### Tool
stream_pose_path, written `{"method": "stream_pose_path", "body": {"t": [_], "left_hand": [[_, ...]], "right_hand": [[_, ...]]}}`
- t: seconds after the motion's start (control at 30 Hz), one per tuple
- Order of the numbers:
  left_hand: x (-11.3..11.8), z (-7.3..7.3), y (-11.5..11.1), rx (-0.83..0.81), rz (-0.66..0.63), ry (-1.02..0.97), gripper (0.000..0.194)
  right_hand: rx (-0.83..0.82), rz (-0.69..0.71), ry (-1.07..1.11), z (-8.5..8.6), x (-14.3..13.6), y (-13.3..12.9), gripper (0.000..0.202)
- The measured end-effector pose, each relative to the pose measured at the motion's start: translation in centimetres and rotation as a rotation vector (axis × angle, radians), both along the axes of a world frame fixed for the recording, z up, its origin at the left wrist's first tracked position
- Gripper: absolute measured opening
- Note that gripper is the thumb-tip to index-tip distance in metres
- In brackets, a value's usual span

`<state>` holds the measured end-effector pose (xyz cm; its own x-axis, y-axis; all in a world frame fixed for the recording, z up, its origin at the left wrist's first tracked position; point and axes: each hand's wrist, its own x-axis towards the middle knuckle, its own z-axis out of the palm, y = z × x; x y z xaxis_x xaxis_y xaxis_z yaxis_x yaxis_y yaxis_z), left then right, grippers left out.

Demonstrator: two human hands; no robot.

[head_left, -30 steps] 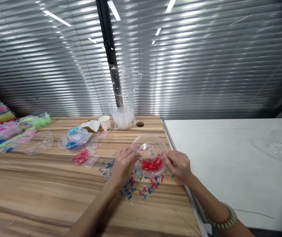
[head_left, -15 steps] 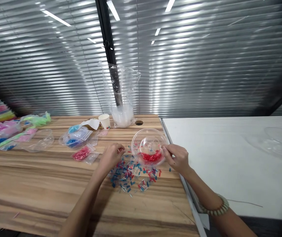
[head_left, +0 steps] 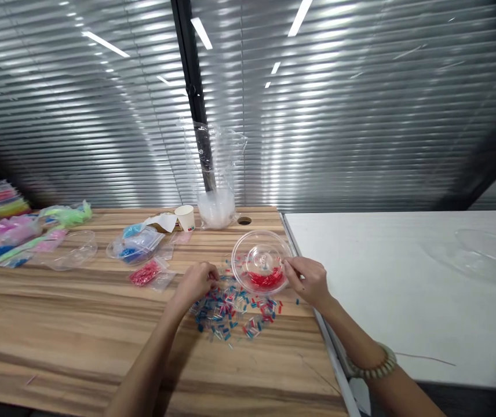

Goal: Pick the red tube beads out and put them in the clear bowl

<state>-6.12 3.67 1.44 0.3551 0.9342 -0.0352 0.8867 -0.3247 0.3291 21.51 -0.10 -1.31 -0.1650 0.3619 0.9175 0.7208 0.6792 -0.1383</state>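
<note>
The wooden surface (head_left: 78, 324) fills the lower left of the frame. Just right of centre, a clear bowl (head_left: 260, 267) holding red beads is tilted, its rim pinched by the right hand (head_left: 309, 281). The left hand (head_left: 196, 282), fingers curled closed, rests on scattered beads (head_left: 230, 310) below the bowl.

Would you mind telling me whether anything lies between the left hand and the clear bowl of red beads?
Nothing visible blocks it. The left hand rests on the loose beads; only scattered beads on the wooden table separate it from the clear bowl, held by the right hand.
</note>
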Motion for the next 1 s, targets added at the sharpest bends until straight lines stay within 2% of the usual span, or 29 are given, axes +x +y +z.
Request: {"method": "stream_pose_path", "body": {"t": [0.4, 0.83, 1.0], "left_hand": [[0.0, 0.2, 0.0, 0.023, 0.035, 0.037, 0.020], [0.9, 0.1, -0.5, 0.035, 0.008, 0.011, 0.022], [1.0, 0.3, -0.6, 0.036, 0.030, 0.025, 0.014]], "right_hand": [[0.006, -0.014, -0.003, 0.0, 0.0, 0.1, 0.021], [0.002, -0.011, 0.003, -0.3, 0.2, 0.2, 0.019], [0.004, -0.013, 0.003, -0.1, 0.1, 0.2, 0.019]]}}
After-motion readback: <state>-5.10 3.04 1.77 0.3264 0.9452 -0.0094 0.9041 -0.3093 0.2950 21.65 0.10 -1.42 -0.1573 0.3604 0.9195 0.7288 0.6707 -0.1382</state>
